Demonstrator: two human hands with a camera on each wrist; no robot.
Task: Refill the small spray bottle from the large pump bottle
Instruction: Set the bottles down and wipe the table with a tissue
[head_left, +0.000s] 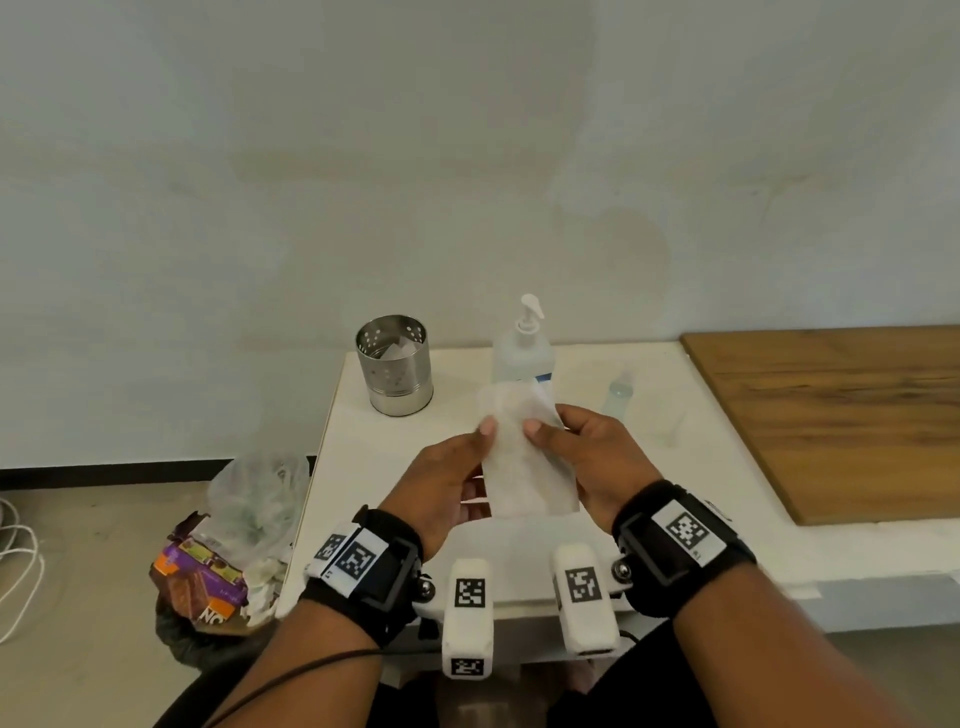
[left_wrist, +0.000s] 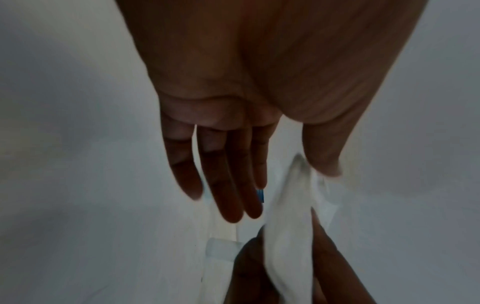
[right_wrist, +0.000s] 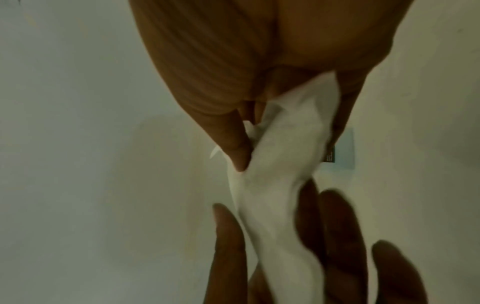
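Observation:
The large clear pump bottle (head_left: 522, 348) with a white pump stands upright at the back of the white table (head_left: 395, 457). The small clear spray bottle (head_left: 619, 392) stands to its right, untouched. Both hands hold a white tissue (head_left: 524, 467) in front of the pump bottle. My left hand (head_left: 452, 478) pinches the tissue's left side between thumb and fingers, and my right hand (head_left: 597, 457) pinches its right side. In the left wrist view the left hand (left_wrist: 233, 174) has its thumb on the tissue (left_wrist: 291, 236). In the right wrist view the right hand (right_wrist: 233, 92) pinches the tissue (right_wrist: 275, 174).
A perforated steel cup (head_left: 395, 366) stands at the table's back left corner. A wooden board (head_left: 841, 415) lies on the right. On the floor to the left is a plastic bag of rubbish (head_left: 249, 519), with white cords (head_left: 21, 561) at the far left.

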